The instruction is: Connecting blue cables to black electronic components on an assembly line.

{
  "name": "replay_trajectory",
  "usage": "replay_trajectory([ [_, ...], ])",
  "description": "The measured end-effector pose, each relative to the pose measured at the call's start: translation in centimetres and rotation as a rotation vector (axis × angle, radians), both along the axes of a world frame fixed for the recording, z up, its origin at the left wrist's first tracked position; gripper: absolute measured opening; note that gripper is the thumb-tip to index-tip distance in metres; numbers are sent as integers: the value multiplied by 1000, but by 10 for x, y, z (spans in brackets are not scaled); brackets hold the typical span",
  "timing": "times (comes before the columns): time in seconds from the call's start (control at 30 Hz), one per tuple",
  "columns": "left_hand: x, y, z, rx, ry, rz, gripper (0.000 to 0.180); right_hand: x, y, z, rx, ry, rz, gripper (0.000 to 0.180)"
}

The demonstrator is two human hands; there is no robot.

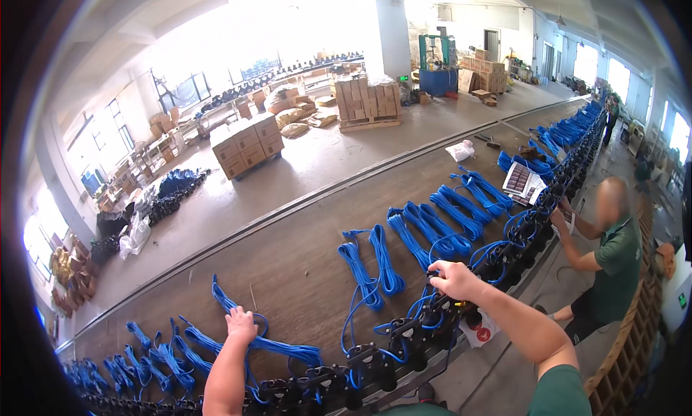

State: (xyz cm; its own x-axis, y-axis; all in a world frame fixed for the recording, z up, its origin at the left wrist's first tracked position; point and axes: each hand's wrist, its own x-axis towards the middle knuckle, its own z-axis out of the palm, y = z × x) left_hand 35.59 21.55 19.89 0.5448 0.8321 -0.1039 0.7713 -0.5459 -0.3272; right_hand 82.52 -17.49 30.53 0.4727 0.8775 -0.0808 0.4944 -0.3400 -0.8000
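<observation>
pressing left hand (241, 324) flat, fingers spread, on a blue cable bundle (277, 346) mid-workbench (303, 264); right hand (455, 280) fingers curled round a black device (440, 311) at bench's near edge.

Both bare forearms reach forward; left hand (241, 324) presses palm-down, fingers curled, while right hand (454, 280) closes in a grip.

A long, flattened blue cable bundle (277, 344) lies at seven o'clock; a row of black plastic plug fixtures (404, 337) runs toward two o'clock.
</observation>
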Motion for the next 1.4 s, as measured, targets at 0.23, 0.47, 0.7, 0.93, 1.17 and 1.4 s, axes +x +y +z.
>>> replay_trajectory([
  [0.23,193,-37,-113,-824,-501,-36,45,-9,15,-48,-15,-306,-100,42],
  [0.47,335,-83,-155,-980,-247,140,50,4,17,-58,39,-407,-153,35],
  [0.7,351,-62,-57,-957,-1147,6,26,8,23,-59,7,-295,-109,41],
  [0.93,202,-21,32,-1452,-939,87,24,12,17,-65,14,-258,-117,42],
  [1.17,96,30,-83,-593,119,-49,41,13,22,-59,-25,-249,-114,39],
  [1.4,271,-32,-152,-500,-385,-40,72,5,25,-61,-4,-297,-149,39],
])
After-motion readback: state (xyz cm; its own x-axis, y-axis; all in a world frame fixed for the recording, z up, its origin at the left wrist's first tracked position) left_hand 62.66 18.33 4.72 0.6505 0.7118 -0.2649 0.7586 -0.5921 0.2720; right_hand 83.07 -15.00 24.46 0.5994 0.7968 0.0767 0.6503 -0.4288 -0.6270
